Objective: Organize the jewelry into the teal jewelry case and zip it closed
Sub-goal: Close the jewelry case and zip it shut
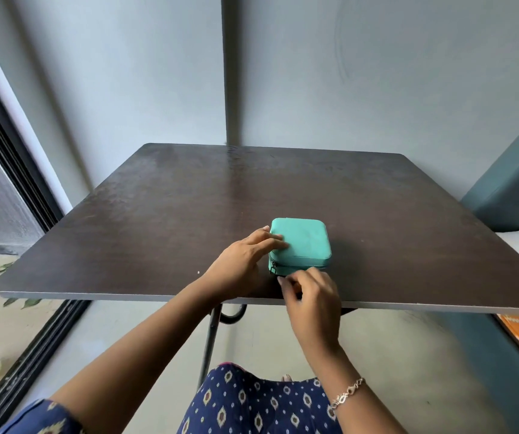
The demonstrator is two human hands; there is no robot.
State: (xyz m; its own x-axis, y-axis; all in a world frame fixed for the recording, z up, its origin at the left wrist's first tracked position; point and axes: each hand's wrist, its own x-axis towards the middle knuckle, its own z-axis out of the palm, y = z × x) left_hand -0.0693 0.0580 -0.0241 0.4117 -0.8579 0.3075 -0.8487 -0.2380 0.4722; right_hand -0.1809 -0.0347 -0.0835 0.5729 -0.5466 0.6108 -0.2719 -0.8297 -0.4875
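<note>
Now, left hand: it lies on the left part of the lid with the fingers flat, pressing down and grasping nothing.
Right hand: it is at the near front wall of the case with the fingers curled; whether they pinch something, I cannot tell.
Teal jewelry case: it stands on the worktop, near the front edge, with the lid down.
Zipper pull: it hangs at the near left corner, just beside the right fingertips but apart from them.
Risk one: I judge that the case can slide toward the front edge if the right hand pulls the zipper while the left hand presses too lightly.
Risk two: the zipper probably catches at the rounded corner if it is pulled at an angle.
Risk three: a chain lying across the seam could be bitten by the teeth; the inside is hidden, so this is only a guess.
Count of hands: two, both at the case.
Count of cases: one.
Count of zipper pulls: one visible.
Count of loose jewelry on the worktop: none that I see.
Count of bracelets: one bracelet, worn on the right wrist.
</note>
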